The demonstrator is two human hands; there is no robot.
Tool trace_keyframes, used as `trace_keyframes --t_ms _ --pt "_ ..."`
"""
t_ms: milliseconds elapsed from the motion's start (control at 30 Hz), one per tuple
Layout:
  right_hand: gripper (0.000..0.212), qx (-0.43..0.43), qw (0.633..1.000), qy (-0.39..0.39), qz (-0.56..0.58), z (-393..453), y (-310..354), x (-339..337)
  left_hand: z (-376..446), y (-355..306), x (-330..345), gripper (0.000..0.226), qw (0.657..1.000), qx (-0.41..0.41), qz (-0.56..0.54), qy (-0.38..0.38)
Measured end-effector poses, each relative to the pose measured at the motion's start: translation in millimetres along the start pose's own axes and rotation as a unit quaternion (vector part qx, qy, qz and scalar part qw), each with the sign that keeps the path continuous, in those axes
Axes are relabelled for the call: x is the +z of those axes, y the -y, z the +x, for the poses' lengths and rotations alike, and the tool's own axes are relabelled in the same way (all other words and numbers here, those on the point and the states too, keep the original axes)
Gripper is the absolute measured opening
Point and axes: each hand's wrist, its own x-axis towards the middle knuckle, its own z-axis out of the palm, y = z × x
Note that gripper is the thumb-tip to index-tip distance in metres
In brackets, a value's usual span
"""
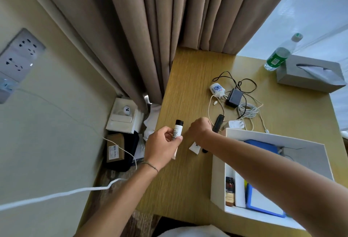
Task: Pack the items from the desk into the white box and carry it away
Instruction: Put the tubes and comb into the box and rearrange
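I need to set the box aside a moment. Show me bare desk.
Bare desk lies between the curtain and the chargers and cables, and nearer, left of the white box. The far right is crowded: tissue box, water bottle.

Both forearms are bare, sleeveless in view; a thin dark cord bracelet circles the left wrist

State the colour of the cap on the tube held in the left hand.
Black, on the white tube; the head view shows it.
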Motion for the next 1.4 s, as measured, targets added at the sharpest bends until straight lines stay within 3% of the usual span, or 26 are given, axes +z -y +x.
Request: trace_keyframes --t_ms 133,267,433,567,633,767,833,867,967,1133,1200,1300,1400 --pt "0.017 -0.029 0.999 -0.011 -0.016 -3 -4 -2 -13 9 -8 0.017 0.999 -0.020 -0.027 0.002" --pt "0.026 -0.010 0.995 -0.089 0.039 -22 -12 -9 -20 15 -12 0.015 0.995 -0.054 -0.089 0.006" --pt "0.024 0.028 0.953 -0.162 0.255 -71 -39 -18 -39 11 -2 0.013 0.980 -0.087 -0.174 0.032" --pt "0.030 0.039 0.846 -0.208 0.489 -128 -71 -11 -56 5 14 0.013 0.975 -0.086 -0.198 0.053" --pt "0.026 0.030 0.762 -0.214 0.611 -156 -86 4 -62 -1 22 0.013 0.973 -0.082 -0.207 0.059" --pt "0.033 -0.039 0.468 -0.179 0.864 -195 -106 42 -68 -16 30 0.010 0.964 -0.079 -0.248 0.046" --pt "0.042 -0.046 0.352 -0.164 0.920 -203 -108 62 -69 -23 31 0.012 0.960 -0.077 -0.264 0.045" --pt "0.043 -0.042 0.327 -0.155 0.931 -206 -106 69 -69 -27 32 0.013 0.959 -0.076 -0.269 0.048" --pt "0.035 0.005 0.300 -0.086 0.950 -209 -88 89 -70 -36 34 0.015 0.958 -0.065 -0.273 0.055" --pt "0.020 0.070 0.317 0.050 0.945 -205 -41 116 -70 -46 37 0.014 0.960 -0.053 -0.270 0.051" --pt "0.029 0.089 0.274 0.092 0.953 -203 -28 127 -71 -48 37 0.013 0.959 -0.052 -0.274 0.052" --pt "0.044 0.122 0.179 0.141 0.966 -199 -16 140 -72 -50 38 0.013 0.957 -0.052 -0.280 0.055" --pt "0.033 0.165 0.142 0.147 0.965 -191 -7 143 -74 -51 38 0.013 0.956 -0.054 -0.283 0.059"
